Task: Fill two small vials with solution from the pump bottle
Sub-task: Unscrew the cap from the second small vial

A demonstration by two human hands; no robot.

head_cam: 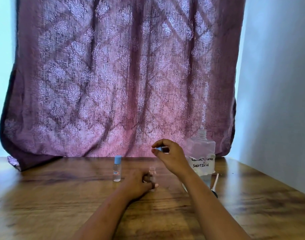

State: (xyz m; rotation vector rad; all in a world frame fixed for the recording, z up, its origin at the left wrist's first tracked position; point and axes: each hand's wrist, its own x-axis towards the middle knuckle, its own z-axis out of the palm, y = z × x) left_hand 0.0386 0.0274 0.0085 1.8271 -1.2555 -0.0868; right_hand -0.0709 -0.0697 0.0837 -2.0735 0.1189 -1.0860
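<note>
Head camera looks forward over the table point(61, 196).

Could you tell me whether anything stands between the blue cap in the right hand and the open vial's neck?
Nothing visible does. The right hand holds the blue cap above and slightly right of the open vial, whose neck shows bare above the left hand gripping its body. The capped vial stands off to the left.

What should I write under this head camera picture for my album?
Left hand steadies an open vial while right hand holds its blue cap above.
</note>
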